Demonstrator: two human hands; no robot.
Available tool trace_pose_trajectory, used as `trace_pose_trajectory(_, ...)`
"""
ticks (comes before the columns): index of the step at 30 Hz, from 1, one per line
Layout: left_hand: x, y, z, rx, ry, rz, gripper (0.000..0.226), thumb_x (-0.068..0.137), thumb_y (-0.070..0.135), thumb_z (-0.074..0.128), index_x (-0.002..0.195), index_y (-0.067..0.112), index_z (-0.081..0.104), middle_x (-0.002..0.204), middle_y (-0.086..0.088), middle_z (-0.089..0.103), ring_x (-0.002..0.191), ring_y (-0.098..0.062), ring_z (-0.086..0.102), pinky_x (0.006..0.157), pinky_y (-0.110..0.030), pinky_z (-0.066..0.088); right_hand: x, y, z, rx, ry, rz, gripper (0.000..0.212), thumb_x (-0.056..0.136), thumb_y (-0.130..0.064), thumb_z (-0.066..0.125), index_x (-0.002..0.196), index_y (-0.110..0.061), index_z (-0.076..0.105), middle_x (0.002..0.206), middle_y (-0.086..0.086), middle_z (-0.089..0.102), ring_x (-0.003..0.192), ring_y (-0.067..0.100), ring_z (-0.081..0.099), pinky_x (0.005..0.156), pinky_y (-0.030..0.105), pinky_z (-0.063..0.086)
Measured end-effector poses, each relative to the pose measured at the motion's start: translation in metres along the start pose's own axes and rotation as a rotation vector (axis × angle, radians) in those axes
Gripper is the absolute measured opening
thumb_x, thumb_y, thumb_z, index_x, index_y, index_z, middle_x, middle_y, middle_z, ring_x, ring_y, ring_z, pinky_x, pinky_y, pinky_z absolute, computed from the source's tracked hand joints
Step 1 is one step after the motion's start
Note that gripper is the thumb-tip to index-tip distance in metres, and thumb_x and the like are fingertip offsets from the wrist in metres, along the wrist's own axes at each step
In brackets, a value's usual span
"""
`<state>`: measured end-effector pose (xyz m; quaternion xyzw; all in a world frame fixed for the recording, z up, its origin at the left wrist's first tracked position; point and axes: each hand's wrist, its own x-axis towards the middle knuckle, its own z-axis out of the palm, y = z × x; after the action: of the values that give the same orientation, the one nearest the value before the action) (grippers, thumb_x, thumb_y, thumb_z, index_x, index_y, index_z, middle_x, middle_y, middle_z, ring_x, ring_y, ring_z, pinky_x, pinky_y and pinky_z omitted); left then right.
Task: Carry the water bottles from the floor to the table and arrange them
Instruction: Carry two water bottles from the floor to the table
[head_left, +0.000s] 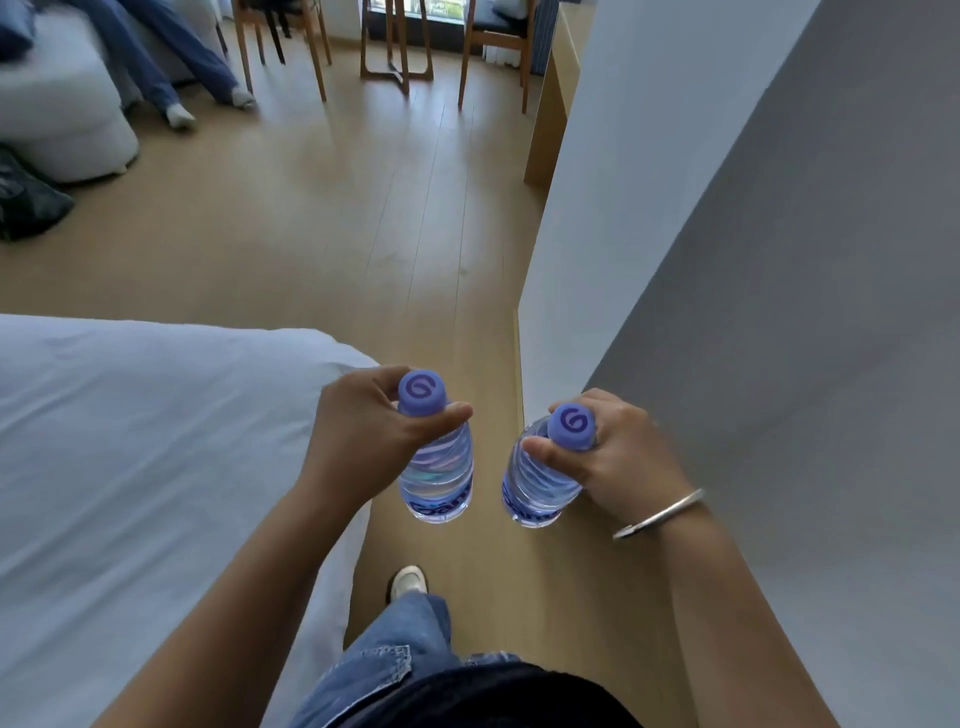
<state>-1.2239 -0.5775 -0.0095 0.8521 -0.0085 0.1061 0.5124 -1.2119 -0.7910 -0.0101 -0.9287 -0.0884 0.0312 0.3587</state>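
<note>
I carry two clear water bottles with purple caps, upright, above the wooden floor. My left hand (363, 431) grips the neck of the left bottle (439, 478) just under its cap. My right hand (608, 462), with a silver bangle on the wrist, grips the neck of the right bottle (535, 483). Both bottles hang side by side in front of me, a small gap between them. A wooden table (397, 67) with chairs stands far ahead near the window.
A bed with white sheets (130, 467) fills the left. A grey-white wall (727, 260) runs along the right, leaving a narrow floor passage (363, 234). A seated person's legs (176, 73) and a white sofa (57, 119) are at top left. A dark bag (26, 202) lies on the floor.
</note>
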Motion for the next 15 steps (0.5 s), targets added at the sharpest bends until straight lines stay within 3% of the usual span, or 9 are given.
trace_pose_trajectory(2, 0.041, -0.007, -0.007, 0.009, 0.004, 0.012, 0.034, 0.054, 0.056, 0.065, 0.074, 0.028, 0.064, 0.064, 0.022, 0.059, 0.067, 0.013, 0.058, 0.058, -0.001, 0.043, 0.043, -0.008, 0.0, 0.011, 0.012, 0.001, 0.028, 0.071, -0.04, 0.074, 0.079, -0.015, 0.066, 0.084, 0.01, 0.061, 0.078, 0.027, 0.06, 0.073, 0.042, 0.051)
trace_pose_trajectory(4, 0.078, -0.014, -0.016, 0.02, 0.007, 0.016, 0.034, 0.052, 0.059, 0.064, 0.073, 0.032, 0.063, 0.066, 0.025, 0.059, 0.067, 0.01, 0.06, 0.055, -0.004, 0.045, 0.082, -0.015, 0.002, 0.03, 0.04, -0.012, 0.019, 0.071, -0.038, 0.076, 0.069, -0.031, 0.058, 0.084, 0.008, 0.061, 0.077, 0.025, 0.06, 0.073, 0.04, 0.05)
trace_pose_trajectory(6, 0.108, -0.021, -0.022, 0.019, 0.014, 0.006, 0.028, 0.053, 0.058, 0.067, 0.07, 0.035, 0.063, 0.066, 0.024, 0.061, 0.067, 0.003, 0.062, 0.055, -0.007, 0.046, 0.109, -0.022, 0.003, 0.042, 0.081, -0.021, 0.029, 0.071, -0.035, 0.077, 0.061, -0.04, 0.05, 0.083, 0.007, 0.061, 0.076, 0.023, 0.059, 0.073, 0.04, 0.05)
trace_pose_trajectory(8, 0.143, -0.033, -0.027, 0.029, 0.015, -0.003, 0.019, 0.057, 0.05, 0.075, 0.065, 0.04, 0.061, 0.064, 0.023, 0.063, 0.067, 0.002, 0.061, 0.057, -0.009, 0.046, 0.145, -0.024, 0.008, 0.051, 0.098, -0.021, 0.022, 0.071, -0.034, 0.077, 0.063, -0.036, 0.056, 0.084, 0.006, 0.062, 0.076, 0.023, 0.06, 0.073, 0.04, 0.05)
trace_pose_trajectory(10, 0.175, -0.045, -0.028, 0.055, 0.027, -0.018, 0.019, 0.06, 0.042, 0.081, 0.064, 0.036, 0.063, 0.062, 0.021, 0.063, 0.064, 0.0, 0.06, 0.058, -0.011, 0.045, 0.178, -0.025, 0.011, 0.057, 0.103, -0.014, 0.017, 0.071, -0.036, 0.076, 0.074, -0.022, 0.066, 0.085, 0.007, 0.064, 0.077, 0.024, 0.061, 0.072, 0.04, 0.051)
trace_pose_trajectory(13, 0.222, -0.062, -0.026, 0.051, 0.049, -0.055, 0.018, 0.06, 0.036, 0.083, 0.066, 0.027, 0.069, 0.063, 0.016, 0.065, 0.068, -0.009, 0.061, 0.06, -0.015, 0.046, 0.23, -0.022, 0.014, 0.045, 0.1, -0.044, 0.033, 0.072, -0.043, 0.072, 0.083, -0.012, 0.069, 0.083, 0.007, 0.064, 0.075, 0.024, 0.06, 0.068, 0.038, 0.052)
trace_pose_trajectory(15, 0.255, -0.07, -0.022, 0.051, 0.052, -0.054, 0.018, 0.058, 0.039, 0.082, 0.063, 0.032, 0.066, 0.062, 0.016, 0.065, 0.066, -0.008, 0.06, 0.059, -0.015, 0.045, 0.266, -0.018, 0.015, 0.034, 0.073, -0.072, 0.042, 0.071, -0.049, 0.066, 0.085, -0.01, 0.069, 0.082, 0.008, 0.064, 0.073, 0.024, 0.06, 0.066, 0.036, 0.052)
